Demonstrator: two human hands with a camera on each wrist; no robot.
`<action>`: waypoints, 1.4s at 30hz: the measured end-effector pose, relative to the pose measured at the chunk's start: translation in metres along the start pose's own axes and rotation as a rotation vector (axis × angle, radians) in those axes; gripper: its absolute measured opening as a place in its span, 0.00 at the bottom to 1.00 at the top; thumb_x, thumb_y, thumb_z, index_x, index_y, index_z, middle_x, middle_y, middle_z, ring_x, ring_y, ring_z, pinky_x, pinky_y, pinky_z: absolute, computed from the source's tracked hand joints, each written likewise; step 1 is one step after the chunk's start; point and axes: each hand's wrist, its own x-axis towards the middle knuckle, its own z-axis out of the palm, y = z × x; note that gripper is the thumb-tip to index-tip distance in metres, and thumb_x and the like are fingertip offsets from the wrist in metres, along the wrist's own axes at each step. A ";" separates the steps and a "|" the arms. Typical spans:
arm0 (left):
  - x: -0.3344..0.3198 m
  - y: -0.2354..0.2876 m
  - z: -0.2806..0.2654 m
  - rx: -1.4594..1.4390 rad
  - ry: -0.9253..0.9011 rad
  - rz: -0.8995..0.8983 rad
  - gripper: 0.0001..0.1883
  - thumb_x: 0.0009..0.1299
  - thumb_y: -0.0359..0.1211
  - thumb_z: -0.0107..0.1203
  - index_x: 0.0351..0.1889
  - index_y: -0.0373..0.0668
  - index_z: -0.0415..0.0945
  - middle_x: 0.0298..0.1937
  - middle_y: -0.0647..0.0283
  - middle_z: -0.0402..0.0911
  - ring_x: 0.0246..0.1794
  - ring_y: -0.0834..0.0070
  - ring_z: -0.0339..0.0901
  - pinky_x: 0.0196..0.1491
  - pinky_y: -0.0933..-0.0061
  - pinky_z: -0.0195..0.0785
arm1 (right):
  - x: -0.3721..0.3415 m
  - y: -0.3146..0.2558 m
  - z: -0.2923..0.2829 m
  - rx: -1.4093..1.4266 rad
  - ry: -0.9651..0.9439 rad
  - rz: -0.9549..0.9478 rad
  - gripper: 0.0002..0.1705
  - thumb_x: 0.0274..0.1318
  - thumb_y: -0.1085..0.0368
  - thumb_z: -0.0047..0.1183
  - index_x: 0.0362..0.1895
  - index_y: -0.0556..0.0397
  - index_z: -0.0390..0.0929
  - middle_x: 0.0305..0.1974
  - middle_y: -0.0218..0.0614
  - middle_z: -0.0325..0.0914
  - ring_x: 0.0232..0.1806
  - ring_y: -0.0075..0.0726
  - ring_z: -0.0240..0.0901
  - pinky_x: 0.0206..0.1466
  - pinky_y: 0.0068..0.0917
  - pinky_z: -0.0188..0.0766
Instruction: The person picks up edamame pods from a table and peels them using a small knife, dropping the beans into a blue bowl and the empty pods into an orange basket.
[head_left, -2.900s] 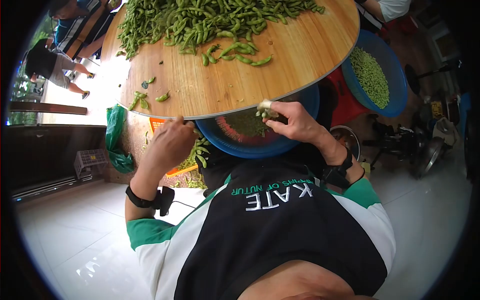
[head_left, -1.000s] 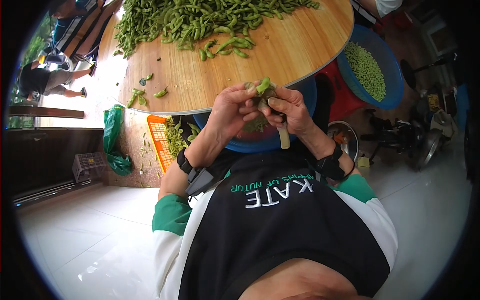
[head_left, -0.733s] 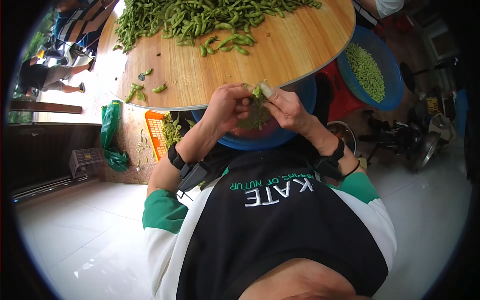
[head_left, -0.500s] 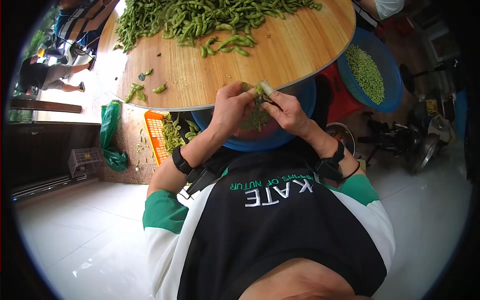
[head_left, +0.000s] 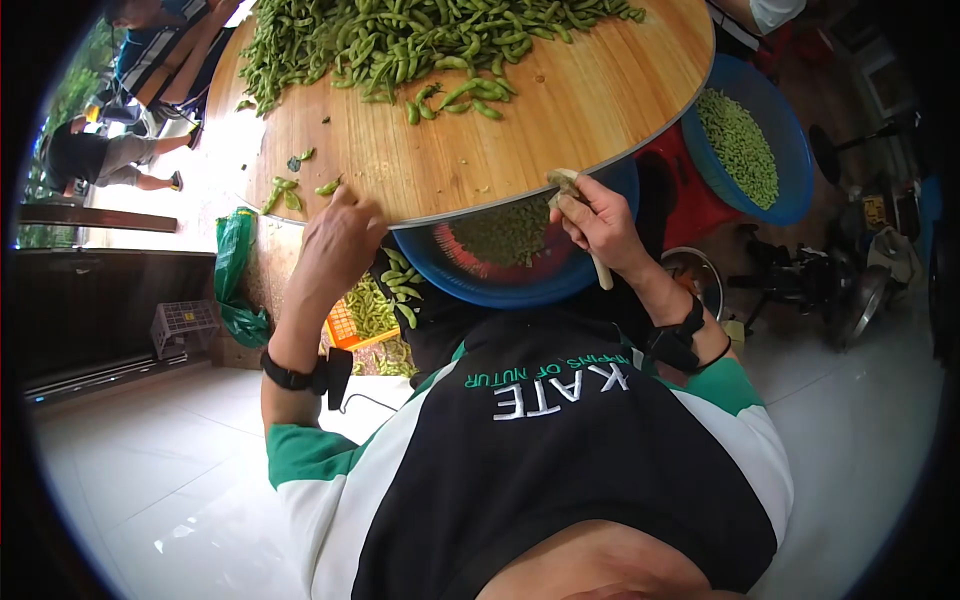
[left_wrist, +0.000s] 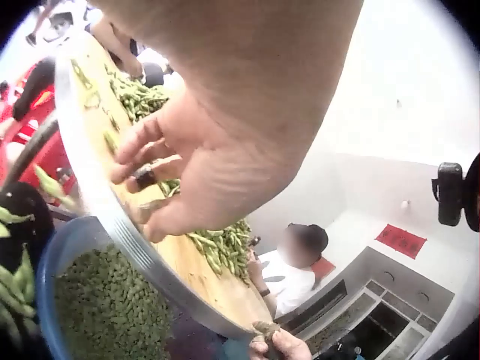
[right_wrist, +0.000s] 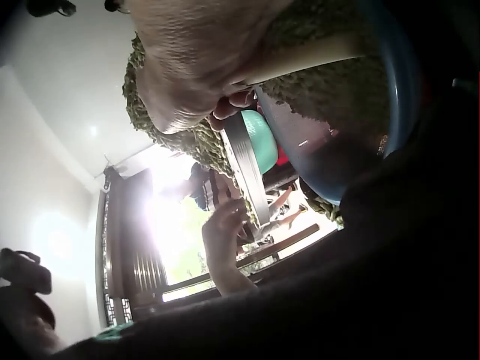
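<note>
My left hand reaches over the near left edge of the round wooden table. Its fingertips are close to a loose green soybean pod. In the left wrist view the fingers of that hand are loosely bent and apart, and one wears a dark band. My right hand, at the table's rim, grips a pale rod-like handle that pokes out below the palm; its other end is hidden. A brownish covering shows at the fingertips. Below lies a blue basin with shelled beans.
A big heap of pods covers the table's far side. Right of it, a second blue basin of shelled beans stands by a red stool. An orange basket and a green bag are at left. Other people are nearby.
Half a second ago both hands met over the basin around a pod. Since then the left hand has swung left to the table edge, and the right has shifted slightly right, still gripping the handle.
</note>
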 end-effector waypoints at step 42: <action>0.061 0.086 0.060 -1.981 -0.172 0.057 0.07 0.73 0.33 0.51 0.41 0.40 0.76 0.22 0.74 0.69 0.18 0.89 0.61 0.19 0.86 0.50 | 0.016 -0.023 0.030 0.730 -0.209 0.157 0.18 0.67 0.64 0.42 0.58 0.54 0.68 0.30 0.34 0.70 0.16 0.16 0.53 0.15 0.12 0.55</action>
